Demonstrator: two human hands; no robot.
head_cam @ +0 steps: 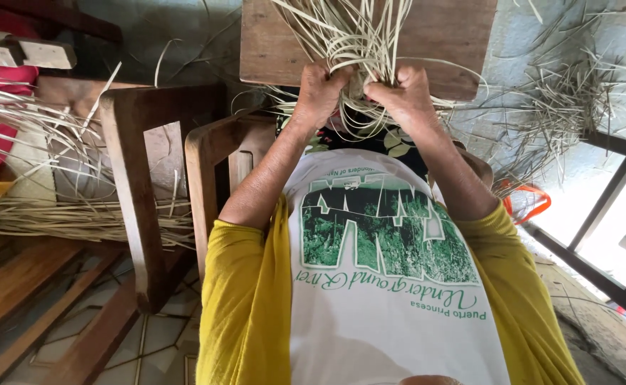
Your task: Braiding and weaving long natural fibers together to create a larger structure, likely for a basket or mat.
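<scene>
The person's left hand (320, 91) and right hand (401, 93) are both clenched around a bunch of pale straw strips (359, 39), the fists close together with the loose ends fanning up over a wooden board (441, 36). Yellow sleeves and a white shirt with green print fill the lower middle. Beside the left arm stands a dark wooden chair (142, 178), with more strips (63, 214) heaped past it. An orange handle (530, 203) lies near the right elbow.

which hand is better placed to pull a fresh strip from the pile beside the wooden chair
Probably the left hand: it sits on the pile's side; the right hand would cross the body. Both grip the bundle.
</scene>
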